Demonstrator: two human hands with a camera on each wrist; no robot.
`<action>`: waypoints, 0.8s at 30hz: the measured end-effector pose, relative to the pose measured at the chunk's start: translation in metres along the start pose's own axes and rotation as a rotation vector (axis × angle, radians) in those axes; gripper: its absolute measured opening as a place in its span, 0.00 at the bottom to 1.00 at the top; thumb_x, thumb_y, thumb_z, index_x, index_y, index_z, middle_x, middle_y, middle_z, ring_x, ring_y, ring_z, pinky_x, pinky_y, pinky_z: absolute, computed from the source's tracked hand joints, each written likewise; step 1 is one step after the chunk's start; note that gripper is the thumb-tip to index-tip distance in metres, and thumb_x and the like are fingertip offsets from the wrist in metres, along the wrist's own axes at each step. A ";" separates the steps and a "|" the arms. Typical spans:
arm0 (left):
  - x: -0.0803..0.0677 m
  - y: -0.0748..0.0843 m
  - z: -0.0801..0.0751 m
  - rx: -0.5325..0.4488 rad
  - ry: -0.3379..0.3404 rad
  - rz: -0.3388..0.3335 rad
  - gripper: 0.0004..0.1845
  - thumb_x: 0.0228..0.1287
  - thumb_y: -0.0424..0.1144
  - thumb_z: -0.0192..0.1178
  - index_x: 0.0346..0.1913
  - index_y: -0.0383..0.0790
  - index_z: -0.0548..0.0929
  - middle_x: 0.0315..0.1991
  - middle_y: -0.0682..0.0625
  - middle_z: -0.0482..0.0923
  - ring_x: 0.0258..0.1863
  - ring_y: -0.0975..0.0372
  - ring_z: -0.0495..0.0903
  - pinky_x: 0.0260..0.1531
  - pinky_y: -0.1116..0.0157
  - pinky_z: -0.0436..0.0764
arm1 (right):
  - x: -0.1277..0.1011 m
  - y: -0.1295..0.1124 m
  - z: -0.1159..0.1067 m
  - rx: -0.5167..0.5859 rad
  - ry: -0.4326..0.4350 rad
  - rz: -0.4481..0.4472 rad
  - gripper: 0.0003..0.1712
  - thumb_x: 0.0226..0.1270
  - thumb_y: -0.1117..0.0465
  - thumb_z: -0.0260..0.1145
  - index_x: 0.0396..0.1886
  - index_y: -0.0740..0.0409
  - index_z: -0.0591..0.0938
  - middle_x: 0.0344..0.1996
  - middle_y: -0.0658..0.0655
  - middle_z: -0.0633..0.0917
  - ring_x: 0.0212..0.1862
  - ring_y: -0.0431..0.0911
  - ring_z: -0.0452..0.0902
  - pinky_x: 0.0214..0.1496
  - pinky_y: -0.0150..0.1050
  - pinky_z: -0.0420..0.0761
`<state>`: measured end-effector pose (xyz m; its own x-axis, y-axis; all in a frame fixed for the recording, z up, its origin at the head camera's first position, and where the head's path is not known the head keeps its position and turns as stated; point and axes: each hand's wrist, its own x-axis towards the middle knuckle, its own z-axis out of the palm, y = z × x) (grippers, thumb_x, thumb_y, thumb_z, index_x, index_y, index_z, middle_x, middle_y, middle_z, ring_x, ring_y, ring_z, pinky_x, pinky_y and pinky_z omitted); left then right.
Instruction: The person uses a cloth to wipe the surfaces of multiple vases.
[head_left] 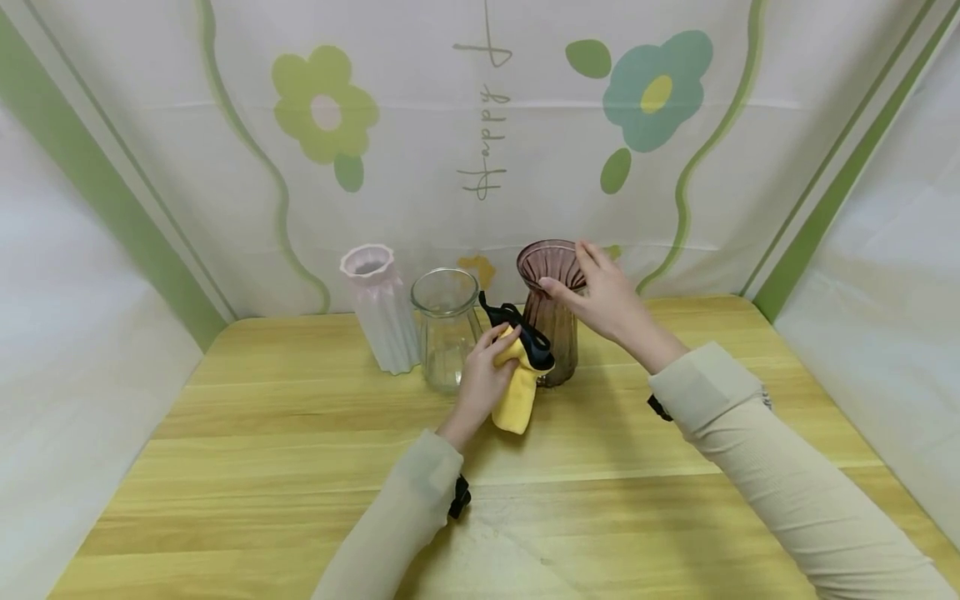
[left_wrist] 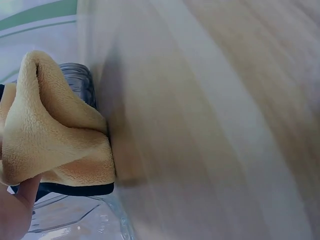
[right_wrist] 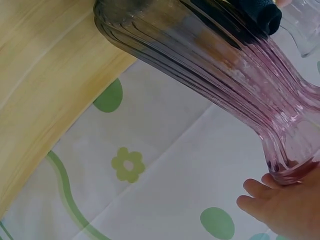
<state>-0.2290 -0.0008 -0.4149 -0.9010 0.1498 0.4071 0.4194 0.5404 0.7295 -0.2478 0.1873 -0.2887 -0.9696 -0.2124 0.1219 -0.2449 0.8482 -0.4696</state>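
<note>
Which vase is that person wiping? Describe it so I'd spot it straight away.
Look at the back of the wooden table, where three vases stand in a row before the flowered backdrop. It is the rightmost one, the purple glass vase, with the right hand on its rim and the left hand pressing a yellow cloth to its side. Its neighbours are a clear glass vase and a pink vase.

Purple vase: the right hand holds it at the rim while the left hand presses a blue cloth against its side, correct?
Not quite. The cloth is yellow with a dark edge, as the head view shows. The right hand does hold the purple vase at the rim, and the left hand holds the cloth against it.
</note>
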 end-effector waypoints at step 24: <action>0.003 0.003 -0.006 -0.056 0.075 0.095 0.25 0.57 0.24 0.63 0.59 0.37 0.78 0.62 0.38 0.73 0.60 0.45 0.75 0.52 0.55 0.82 | 0.008 0.009 -0.008 0.015 -0.082 -0.023 0.60 0.61 0.24 0.46 0.76 0.60 0.39 0.77 0.61 0.41 0.77 0.60 0.37 0.78 0.60 0.44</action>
<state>-0.2300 -0.0031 -0.4079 -0.8472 0.1341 0.5141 0.5095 0.4795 0.7145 -0.2578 0.1973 -0.2852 -0.9607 -0.2709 0.0610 -0.2661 0.8354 -0.4810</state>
